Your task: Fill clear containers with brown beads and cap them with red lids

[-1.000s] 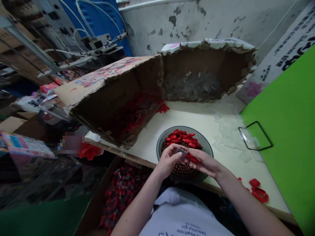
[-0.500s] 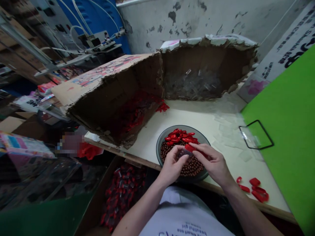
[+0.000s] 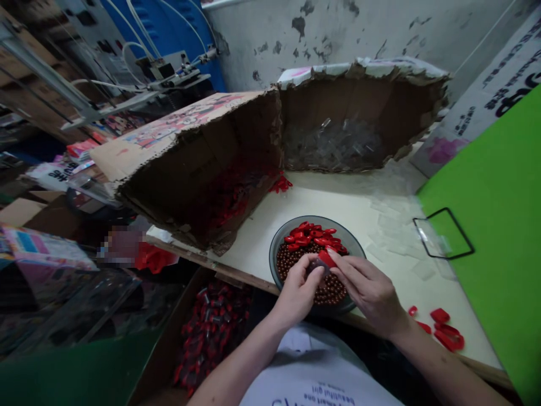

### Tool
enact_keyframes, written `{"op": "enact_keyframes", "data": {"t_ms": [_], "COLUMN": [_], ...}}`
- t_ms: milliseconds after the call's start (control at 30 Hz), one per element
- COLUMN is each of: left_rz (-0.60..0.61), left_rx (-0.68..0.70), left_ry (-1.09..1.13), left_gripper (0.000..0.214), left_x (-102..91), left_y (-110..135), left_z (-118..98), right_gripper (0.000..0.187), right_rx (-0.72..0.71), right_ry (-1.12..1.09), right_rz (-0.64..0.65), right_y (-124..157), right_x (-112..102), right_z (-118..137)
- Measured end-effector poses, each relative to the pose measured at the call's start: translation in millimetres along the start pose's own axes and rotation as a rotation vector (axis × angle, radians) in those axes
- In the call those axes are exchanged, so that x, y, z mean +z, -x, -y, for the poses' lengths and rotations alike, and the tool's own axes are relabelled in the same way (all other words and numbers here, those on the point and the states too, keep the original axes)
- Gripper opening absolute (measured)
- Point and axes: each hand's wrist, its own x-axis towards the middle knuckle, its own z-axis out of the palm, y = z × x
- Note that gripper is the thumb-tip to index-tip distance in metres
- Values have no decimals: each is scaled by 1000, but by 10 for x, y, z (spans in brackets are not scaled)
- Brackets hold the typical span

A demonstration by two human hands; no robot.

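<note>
Over a grey bowl [image 3: 274,243], both hands meet at one small piece. My left hand [image 3: 299,286] is closed with thumb and fingers around a small clear plastic container [image 3: 318,265]. My right hand [image 3: 374,288] pinches the red plastic cap [image 3: 327,258] at the container's upper right end; whether it is fully seated I cannot tell. Brown beads [image 3: 289,260] fill much of the bowl beneath. Red plastic parts [image 3: 305,232] are heaped at the bowl's far side.
A cut-open carton [image 3: 198,135] holds red parts; another carton [image 3: 406,113] holds clear plastic pieces. Clear flat pieces [image 3: 393,225] and loose red pieces [image 3: 448,335] lie on the white table [image 3: 249,248]. Below left, a box contains many red-capped containers [image 3: 211,332]. A green panel [image 3: 499,186] borders the right.
My right hand has rolled over slightly, its fingers now more bunched, and the red cap has tilted a little. My left hand keeps its hold on the container. The view has shifted slightly.
</note>
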Motion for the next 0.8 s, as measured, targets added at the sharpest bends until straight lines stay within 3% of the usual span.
{"op": "enact_keyframes", "data": {"t_ms": [367,633,800], "left_rz": [74,4,19], "left_rx": [-94,-56,-27], "left_ry": [41,96,63], "left_gripper": [25,28,26], "left_x": [-125,-22,-9], "left_y": [26,40,43], "left_z": [12,30,-26], "right_gripper": [60,47,52], "right_rx": [-45,199,171], "right_ry": [-92,-130,-81], "right_rz": [82,-128,-125], "right_y": [-11,-38,-17], "right_x": [-9,74,61], "right_z": [19,232,268]}}
